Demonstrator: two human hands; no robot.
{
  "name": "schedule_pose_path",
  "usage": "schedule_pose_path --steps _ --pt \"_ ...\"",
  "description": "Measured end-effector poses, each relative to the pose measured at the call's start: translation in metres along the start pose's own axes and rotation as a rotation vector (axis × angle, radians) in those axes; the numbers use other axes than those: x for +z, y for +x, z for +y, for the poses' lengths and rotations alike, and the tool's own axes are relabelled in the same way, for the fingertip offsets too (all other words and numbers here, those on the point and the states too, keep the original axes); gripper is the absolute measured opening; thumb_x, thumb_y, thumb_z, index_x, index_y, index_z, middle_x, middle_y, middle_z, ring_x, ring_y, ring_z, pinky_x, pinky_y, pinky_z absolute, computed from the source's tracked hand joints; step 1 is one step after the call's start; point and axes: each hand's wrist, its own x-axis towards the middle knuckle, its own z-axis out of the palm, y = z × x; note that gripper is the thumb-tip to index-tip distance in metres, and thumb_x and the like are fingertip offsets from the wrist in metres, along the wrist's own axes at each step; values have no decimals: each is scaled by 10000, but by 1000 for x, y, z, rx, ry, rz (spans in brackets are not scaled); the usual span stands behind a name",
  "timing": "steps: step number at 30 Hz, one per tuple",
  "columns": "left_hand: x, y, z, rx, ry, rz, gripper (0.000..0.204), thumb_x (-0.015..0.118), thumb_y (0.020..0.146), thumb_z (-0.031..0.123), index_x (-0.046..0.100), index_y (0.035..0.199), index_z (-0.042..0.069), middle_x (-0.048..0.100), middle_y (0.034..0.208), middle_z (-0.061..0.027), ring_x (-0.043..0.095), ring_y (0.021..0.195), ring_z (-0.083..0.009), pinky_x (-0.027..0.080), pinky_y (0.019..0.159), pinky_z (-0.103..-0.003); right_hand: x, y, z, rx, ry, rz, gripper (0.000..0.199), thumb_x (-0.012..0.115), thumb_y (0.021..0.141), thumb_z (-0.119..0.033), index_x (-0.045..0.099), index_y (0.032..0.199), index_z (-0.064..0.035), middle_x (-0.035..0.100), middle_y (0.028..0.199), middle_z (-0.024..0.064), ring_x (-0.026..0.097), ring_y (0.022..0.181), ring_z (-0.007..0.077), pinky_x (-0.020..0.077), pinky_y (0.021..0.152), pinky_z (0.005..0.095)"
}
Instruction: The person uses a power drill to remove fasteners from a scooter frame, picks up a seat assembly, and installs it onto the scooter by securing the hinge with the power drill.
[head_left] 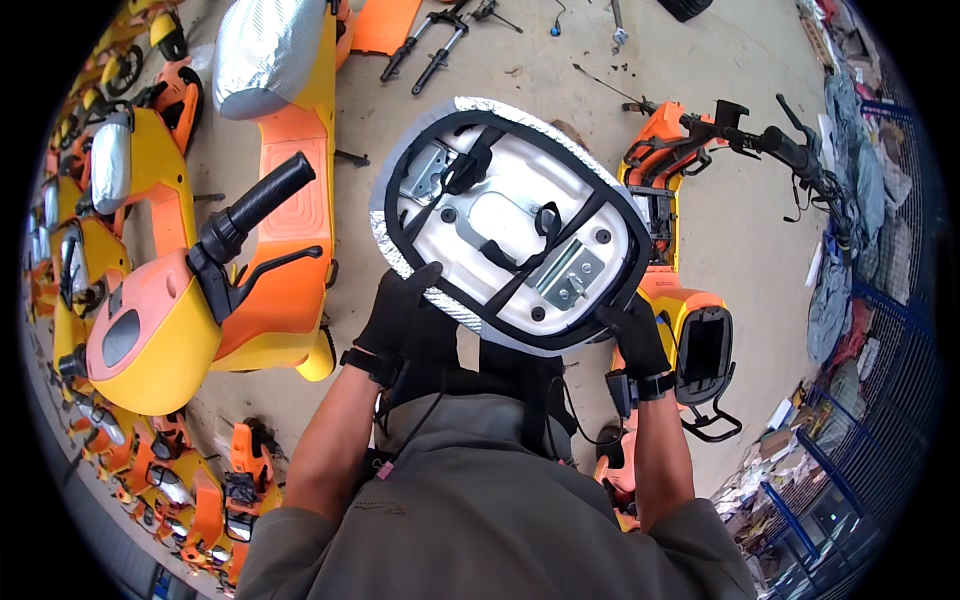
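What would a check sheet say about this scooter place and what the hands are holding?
Surface: bare concrete floor, dusty.
Job's things: scooter seat held upside down, white underside up, black straps and metal brackets showing, silver cover wrapped round the rim.
Clutter: loose fork and small parts on the floor; rags and scraps by the fence.
Grippers: left hand and right hand, both in black gloves, grip the seat's near edge.
Cables: thin black cable hangs at the person's chest.
Surroundings: stripped orange scooter ahead, yellow scooter at left, a row of more scooters along the left edge.
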Motion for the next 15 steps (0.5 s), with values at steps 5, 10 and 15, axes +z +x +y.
schedule_pose_path --steps 5,10,15 --pt "29 1 19 11 321 -105 211 680 874 285 642 901 79 617 756 14 571 654 -82 441 561 -228 -27 -51 44 -312 -24 134 239 633 879 -64 664 1113 -21 690 1034 86 650 956 209 507 868 335" --pt "65 -16 46 70 503 -155 241 651 879 310 643 861 69 605 724 8 558 625 -89 431 553 -230 -47 -82 92 -609 -454 137 379 672 775 36 662 1144 -46 676 1128 135 637 1077 297 503 938 386" --pt "80 -22 44 27 551 -219 257 615 913 293 642 826 52 609 709 -5 537 570 -80 416 518 -223 -49 -119 61 -255 241 144 294 614 910 -57 623 1203 -25 621 1217 142 601 1143 228 504 935 342"
